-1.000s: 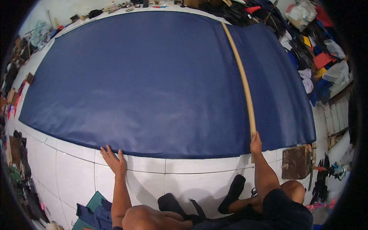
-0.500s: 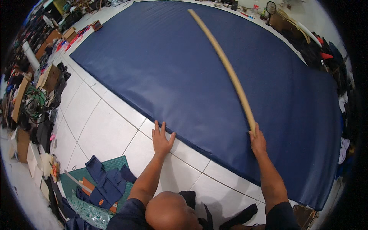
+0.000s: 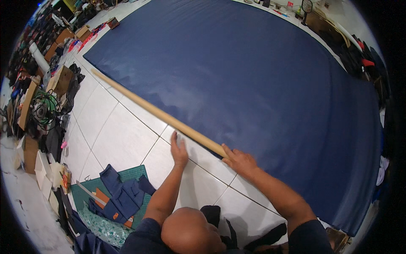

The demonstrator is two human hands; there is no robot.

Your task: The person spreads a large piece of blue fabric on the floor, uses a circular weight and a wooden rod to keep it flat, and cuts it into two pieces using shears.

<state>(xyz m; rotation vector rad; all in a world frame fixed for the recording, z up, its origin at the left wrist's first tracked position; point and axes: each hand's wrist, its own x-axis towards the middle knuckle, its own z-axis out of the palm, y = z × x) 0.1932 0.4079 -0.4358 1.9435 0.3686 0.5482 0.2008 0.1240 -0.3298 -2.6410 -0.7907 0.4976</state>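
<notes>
Leftmost, the floor edge carries clutter: cardboard boxes [image 3: 63, 78], a coil of green cable [image 3: 44, 108], and nearer the person a green cutting mat [image 3: 82, 194] with cut navy fabric pieces [image 3: 118, 190] on it. These lie well apart from the work area.

Next, white floor tiles [image 3: 122, 144] run up to the large navy blue sheet [image 3: 253, 84], which is spread flat and fills most of the view. A long tan wooden rod [image 3: 156, 112] lies along the sheet's near-left edge, from the far left corner down to the hands.

Left hand [image 3: 179, 150]: open, palm down, fingers together and extended, pressed on the tile just beside the rod. Whether the fingertips touch the rod cannot be told. It grips nothing.

Right hand [image 3: 239, 161]: loosely open, palm down, resting at the rod's near end where rod, sheet edge and tile meet. It bears down rather than closing around anything.

Hazards, as judged from this layout:
- The rod is round and pinned at one end only. Uneven pressure there could let the far end swing off the sheet edge.
- Neither hand is closed around the rod, so a sideways push could roll it away.
- The sheet looks smooth on glazed tile; pushing against its edge could make it creep or wrinkle.
</notes>
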